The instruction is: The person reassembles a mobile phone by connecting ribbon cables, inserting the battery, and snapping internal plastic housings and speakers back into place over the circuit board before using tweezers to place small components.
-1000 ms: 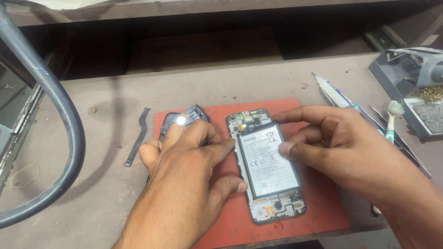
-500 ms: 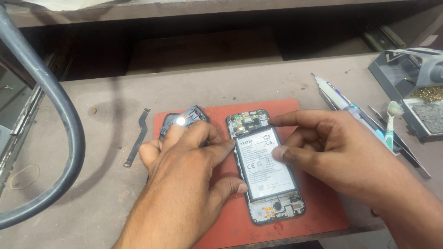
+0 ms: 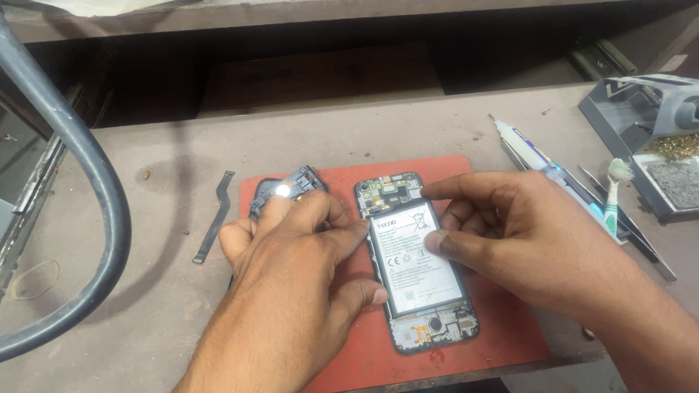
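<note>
- Change since one second ago: the right hand [image 3: 524, 240] has drawn its thumb slightly in along the right edge of the battery [image 3: 415, 255]; its forefinger remains stretched toward the top of the opened phone [image 3: 416, 262]. The phone itself has not shifted on the red mat [image 3: 502, 342].
- Meaning for the work: judged from this, the hands are steadying and probing the phone near the battery's upper edge; nothing has yet been lifted free.
- Left hand [image 3: 291, 255]: fingers curled, forefinger tip pressed against the phone's upper left edge, thumb resting at its left side. It grips nothing.
- Right hand: partly open, thumb on the battery's right edge. It holds no tool.
- Phone position: flat, back cover off, at the middle of the mat, near the bench's front edge.
- Removed black part [image 3: 287, 191]: on the mat's back left corner, partly hidden by the left hand.
- Grey tray [image 3: 641, 153], bench's right edge: holds a dark sponge pad [image 3: 673, 182] and brass wool [image 3: 673, 145].
- Beside the tray: toothbrush [image 3: 615, 193], tweezers [image 3: 524, 156].
- Flat cable strip [image 3: 215, 217]: left of the mat.
</note>
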